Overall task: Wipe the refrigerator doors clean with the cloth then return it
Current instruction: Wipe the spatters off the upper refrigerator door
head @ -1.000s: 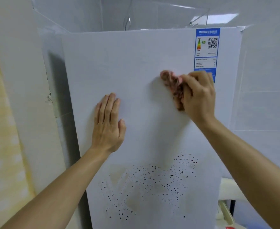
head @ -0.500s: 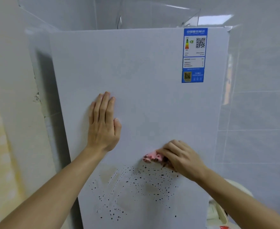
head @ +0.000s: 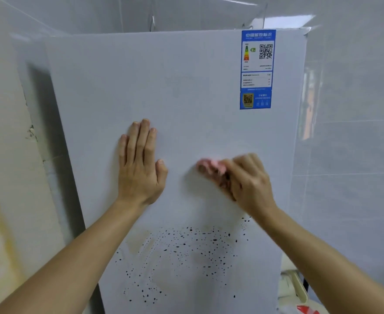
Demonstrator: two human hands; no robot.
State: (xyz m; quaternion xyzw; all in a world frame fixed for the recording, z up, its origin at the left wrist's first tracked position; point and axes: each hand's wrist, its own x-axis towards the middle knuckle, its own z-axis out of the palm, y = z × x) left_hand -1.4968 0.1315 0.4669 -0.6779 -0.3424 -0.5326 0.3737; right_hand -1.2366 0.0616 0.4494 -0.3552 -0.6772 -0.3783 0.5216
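Observation:
The white refrigerator door [head: 186,87] fills the middle of the head view. My left hand [head: 141,166] lies flat on it with fingers straight and pointing up. To its right, my right hand [head: 247,180] grips a bunched pink cloth [head: 211,166] and presses it against the door; the hand and cloth are motion-blurred. Below both hands the door carries a patch of black specks and faint brown smears [head: 182,252].
A blue energy label [head: 257,69] sticks to the door's upper right corner. A cream wall [head: 5,155] stands close on the left, grey wall tiles [head: 356,155] on the right. A pale object with something red [head: 299,295] sits low at the right.
My right hand with the cloth swept down from beside the label to the top of the specks, then back up to mid-door. My left hand stayed pressed flat.

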